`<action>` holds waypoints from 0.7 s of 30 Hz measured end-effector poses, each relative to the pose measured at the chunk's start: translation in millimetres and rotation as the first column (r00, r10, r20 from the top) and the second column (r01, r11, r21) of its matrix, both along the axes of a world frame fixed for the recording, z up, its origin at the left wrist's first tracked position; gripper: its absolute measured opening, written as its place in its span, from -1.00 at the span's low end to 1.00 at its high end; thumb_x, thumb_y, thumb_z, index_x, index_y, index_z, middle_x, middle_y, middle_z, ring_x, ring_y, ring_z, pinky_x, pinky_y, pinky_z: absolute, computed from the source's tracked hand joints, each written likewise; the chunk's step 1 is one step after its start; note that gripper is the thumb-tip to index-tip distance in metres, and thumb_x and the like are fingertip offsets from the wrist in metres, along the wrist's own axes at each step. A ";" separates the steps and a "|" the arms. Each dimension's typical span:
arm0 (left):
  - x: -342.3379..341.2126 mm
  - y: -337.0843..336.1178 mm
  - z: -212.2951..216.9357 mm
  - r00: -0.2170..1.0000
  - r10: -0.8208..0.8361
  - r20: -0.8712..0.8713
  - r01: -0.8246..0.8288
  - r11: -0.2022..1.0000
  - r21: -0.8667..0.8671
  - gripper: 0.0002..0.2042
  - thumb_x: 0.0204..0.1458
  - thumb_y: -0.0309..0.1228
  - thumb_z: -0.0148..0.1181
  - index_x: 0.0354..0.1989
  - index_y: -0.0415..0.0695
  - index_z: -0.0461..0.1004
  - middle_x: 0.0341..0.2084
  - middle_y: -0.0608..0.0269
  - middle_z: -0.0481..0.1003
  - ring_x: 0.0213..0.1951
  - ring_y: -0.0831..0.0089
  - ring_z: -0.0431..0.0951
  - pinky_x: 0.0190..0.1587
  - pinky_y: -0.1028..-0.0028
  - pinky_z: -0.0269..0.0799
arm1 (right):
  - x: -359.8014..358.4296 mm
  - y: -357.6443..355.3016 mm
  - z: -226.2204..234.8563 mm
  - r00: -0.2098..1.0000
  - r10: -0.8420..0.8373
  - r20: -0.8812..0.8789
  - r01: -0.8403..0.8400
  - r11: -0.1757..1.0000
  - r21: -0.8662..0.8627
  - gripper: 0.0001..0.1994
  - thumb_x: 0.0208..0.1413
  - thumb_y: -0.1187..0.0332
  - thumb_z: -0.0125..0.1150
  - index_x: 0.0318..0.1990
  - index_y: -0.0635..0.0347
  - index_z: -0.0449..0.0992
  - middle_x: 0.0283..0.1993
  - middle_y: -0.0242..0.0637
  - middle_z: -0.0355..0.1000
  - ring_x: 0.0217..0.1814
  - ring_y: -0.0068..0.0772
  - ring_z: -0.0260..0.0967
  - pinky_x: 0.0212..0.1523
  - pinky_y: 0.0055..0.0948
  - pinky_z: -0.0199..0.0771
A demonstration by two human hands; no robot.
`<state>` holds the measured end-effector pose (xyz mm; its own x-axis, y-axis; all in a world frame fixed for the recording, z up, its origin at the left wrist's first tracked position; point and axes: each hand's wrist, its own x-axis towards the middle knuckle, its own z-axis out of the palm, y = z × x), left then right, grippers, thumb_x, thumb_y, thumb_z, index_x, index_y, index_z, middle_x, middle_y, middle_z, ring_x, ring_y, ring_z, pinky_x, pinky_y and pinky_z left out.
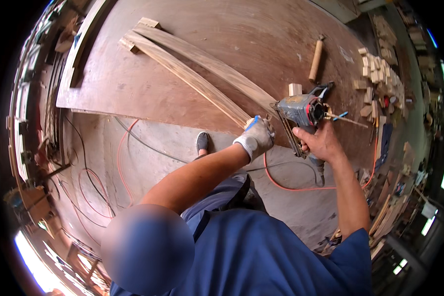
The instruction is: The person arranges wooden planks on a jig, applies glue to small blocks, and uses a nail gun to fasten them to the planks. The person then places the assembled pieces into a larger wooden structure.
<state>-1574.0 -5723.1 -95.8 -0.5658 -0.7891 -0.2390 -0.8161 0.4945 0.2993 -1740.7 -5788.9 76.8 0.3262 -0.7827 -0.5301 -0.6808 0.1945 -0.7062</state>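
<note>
At the table's (148,93) near edge, our gloved left hand (257,137) clamps the long wooden slats' (202,74) near ends, while our bare right hand (320,143) grips the nail gun (301,111) just beside them.

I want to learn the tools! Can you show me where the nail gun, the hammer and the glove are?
nail gun (301,109), head view, on its grey body.
hammer (315,60), head view, on the middle of its wooden handle.
glove (257,138), head view, on the back of the gloved left hand.
</note>
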 end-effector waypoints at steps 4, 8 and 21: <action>-2.6 -10.0 5.4 0.999 0.043 -0.032 -0.037 0.987 0.155 -0.75 0.25 -0.27 0.09 -0.09 -0.05 0.67 -0.10 0.19 0.66 0.04 0.16 0.62 0.05 0.12 0.45 | 43.9 -33.5 7.7 0.983 0.151 -0.108 -0.145 0.987 0.064 -0.66 0.17 0.25 0.52 -0.13 0.35 0.56 -0.50 -0.38 0.46 -0.58 -0.60 0.40 -0.58 -0.49 0.50; -3.8 -10.7 3.5 1.000 0.023 0.019 -0.026 0.987 0.157 -0.77 0.21 -0.30 0.12 -0.13 -0.03 0.70 -0.09 0.19 0.67 0.01 0.21 0.64 -0.04 0.15 0.47 | 72.7 -59.8 1.0 0.864 0.385 -0.323 -0.358 0.923 0.141 -0.62 0.16 0.14 0.52 -0.37 0.34 0.57 -0.69 -0.30 0.42 -0.69 -0.48 0.46 -0.60 -0.41 0.49; -8.5 -15.7 22.3 -0.551 0.831 0.077 0.416 0.193 0.889 -0.64 0.49 -0.14 -0.19 -0.02 -0.07 0.53 -0.19 0.17 0.63 -0.15 0.24 0.66 -0.02 0.22 0.63 | 131.0 -88.7 -7.1 0.720 0.585 -0.374 -0.451 0.803 0.389 -0.48 0.14 0.13 0.49 -0.72 0.32 0.49 -0.71 -0.19 0.46 -0.67 -0.36 0.52 -0.57 -0.31 0.53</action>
<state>-1582.5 -5738.9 -73.5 -0.1897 -0.7469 -0.6373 0.8715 -0.4271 0.2411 -1609.7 -5877.6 69.7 0.3073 -0.3787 -0.8730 -0.9507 -0.1632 -0.2638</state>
